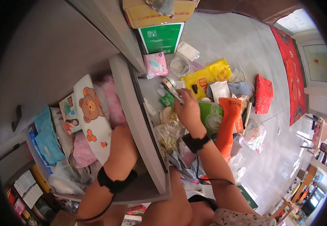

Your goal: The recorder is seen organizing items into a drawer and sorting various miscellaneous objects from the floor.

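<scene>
My left hand reaches down into the open drawer, close to its right wall. Its fingers are hidden inside. Beside it stands a white board-like item with a bear print, and pink spotted cloth lies behind. Over the pile on the floor, my right hand has its thumb and fingers bent around a thin, dark-edged item. Its kind cannot be made out. Near those fingertips are a small round roll and a little green packet. Both wrists wear black bands.
The drawer also holds a blue cloth bag and clear plastic. On the floor lie a yellow bag, an orange boot-shaped item, a red heart-patterned pouch and a pink packet. A cardboard box stands behind.
</scene>
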### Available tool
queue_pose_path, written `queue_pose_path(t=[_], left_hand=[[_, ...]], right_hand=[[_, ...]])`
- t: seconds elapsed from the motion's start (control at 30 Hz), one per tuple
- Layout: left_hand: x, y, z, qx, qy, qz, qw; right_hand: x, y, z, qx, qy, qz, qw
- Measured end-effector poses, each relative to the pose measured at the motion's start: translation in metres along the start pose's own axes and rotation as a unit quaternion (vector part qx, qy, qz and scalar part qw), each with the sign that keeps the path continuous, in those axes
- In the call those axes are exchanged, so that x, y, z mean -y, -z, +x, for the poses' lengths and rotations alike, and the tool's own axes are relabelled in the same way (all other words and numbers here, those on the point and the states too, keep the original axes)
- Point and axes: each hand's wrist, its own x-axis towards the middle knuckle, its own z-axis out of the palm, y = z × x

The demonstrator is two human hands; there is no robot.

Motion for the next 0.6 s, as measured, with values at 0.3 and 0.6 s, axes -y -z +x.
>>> queue_pose_path(t=[0.3, 0.6], left_hand=[[0.014, -0.018, -0.016, 0.027, 0.015, 0.018, 0.999], [-0.006, -0.008, -0.012, 0.004, 0.052, 0.153, 0.987]], right_hand=[[0.004, -0.117, 0.066, -0.018, -0.167, 0.050, 0.984], [-0.042, -0.122, 0.087, 0.023, -0.026, -0.131, 0.991]])
